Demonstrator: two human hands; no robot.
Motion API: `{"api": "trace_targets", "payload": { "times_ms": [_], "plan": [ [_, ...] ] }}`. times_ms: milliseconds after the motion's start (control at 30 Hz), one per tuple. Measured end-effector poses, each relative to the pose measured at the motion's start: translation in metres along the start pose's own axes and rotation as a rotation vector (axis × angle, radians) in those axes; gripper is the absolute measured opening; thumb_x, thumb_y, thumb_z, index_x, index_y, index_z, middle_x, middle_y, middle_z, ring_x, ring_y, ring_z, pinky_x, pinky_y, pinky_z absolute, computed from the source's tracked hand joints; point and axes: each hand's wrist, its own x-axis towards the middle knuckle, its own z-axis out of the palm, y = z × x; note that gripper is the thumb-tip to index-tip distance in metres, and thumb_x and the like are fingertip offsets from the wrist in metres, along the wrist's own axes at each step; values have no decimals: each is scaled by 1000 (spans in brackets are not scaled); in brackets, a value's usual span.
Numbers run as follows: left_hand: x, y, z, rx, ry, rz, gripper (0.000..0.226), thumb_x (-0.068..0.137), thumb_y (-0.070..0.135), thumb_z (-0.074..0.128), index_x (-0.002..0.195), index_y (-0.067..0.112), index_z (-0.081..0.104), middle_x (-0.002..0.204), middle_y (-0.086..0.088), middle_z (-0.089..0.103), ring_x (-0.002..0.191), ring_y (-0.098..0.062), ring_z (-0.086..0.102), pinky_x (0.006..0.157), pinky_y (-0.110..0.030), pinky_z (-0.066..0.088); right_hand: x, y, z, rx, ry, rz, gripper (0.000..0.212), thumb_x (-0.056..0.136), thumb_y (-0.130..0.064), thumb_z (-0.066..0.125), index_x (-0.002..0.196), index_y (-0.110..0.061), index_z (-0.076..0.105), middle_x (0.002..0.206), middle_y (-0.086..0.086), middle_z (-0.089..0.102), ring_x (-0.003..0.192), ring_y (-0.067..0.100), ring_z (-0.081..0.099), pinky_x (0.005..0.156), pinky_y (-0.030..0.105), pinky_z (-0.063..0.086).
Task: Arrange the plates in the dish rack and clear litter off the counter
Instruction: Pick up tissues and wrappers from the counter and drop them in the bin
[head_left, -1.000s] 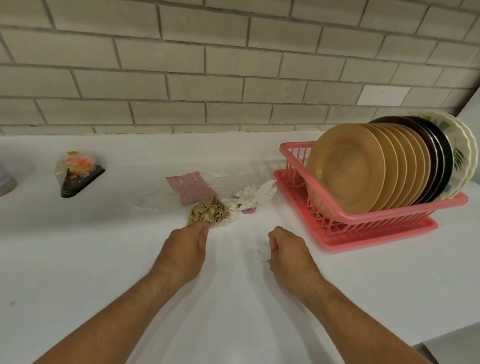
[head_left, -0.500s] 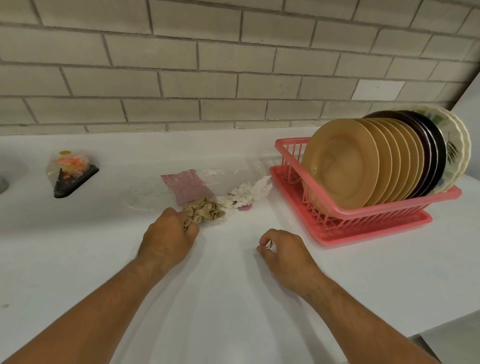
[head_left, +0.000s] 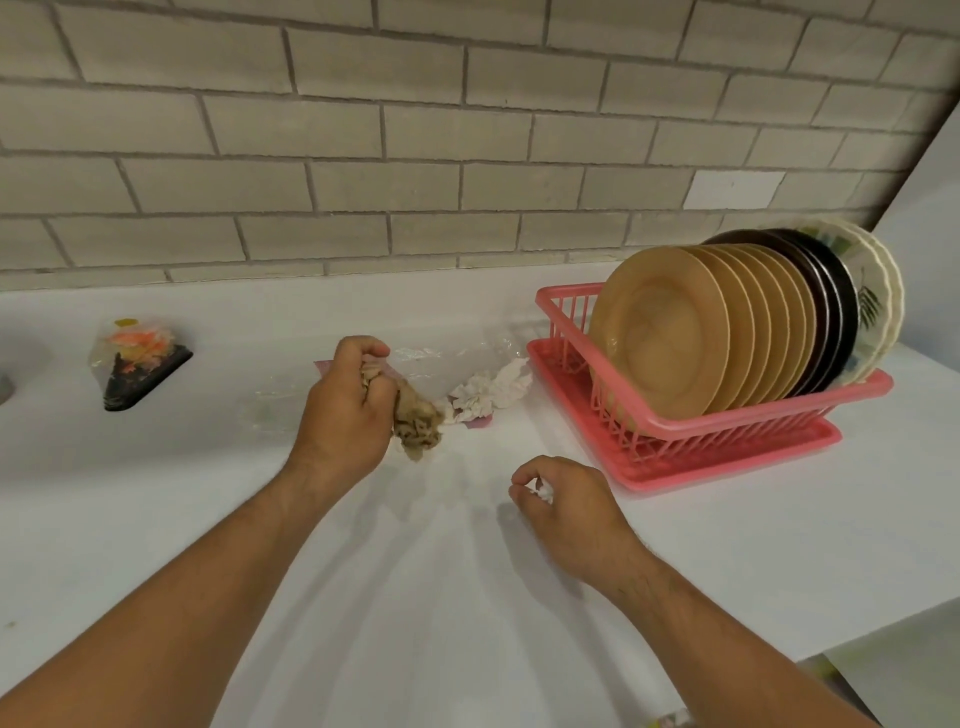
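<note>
The left grip (head_left: 343, 410) is clamped round a brown paper wad (head_left: 415, 423). The right grip (head_left: 566, 512) pinches a white scrap (head_left: 540, 491) near the worktop (head_left: 415, 597). White tissue (head_left: 488, 392) lies just beyond the left grip. It is probably best gathered next, squeezed firmly so nothing drops. The plates (head_left: 675, 343) already stand in the rack (head_left: 727, 431).
</note>
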Motion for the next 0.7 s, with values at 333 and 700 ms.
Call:
{"api": "trace_targets", "payload": {
  "times_ms": [333, 700],
  "plan": [
    [-30, 19, 60, -125, -236, -186, 31, 75, 0, 74, 65, 15, 48, 92, -8, 67, 61, -23, 67, 43, -30, 53, -25, 34, -40, 178, 28, 183, 12, 85, -27, 72, 79, -32, 63, 78, -5, 61, 54, 1, 56, 48, 13, 45],
    [-91, 65, 128, -146, -297, -188, 12, 96, 19, 51, 104, 29, 52, 67, -5, 66, 51, -16, 63, 38, -30, 48, -43, 89, -100, 45, 23, 28, 46, 92, -56, 48, 56, -26, 47, 54, -15, 52, 53, 2, 47, 55, 23, 38]
  ]
}}
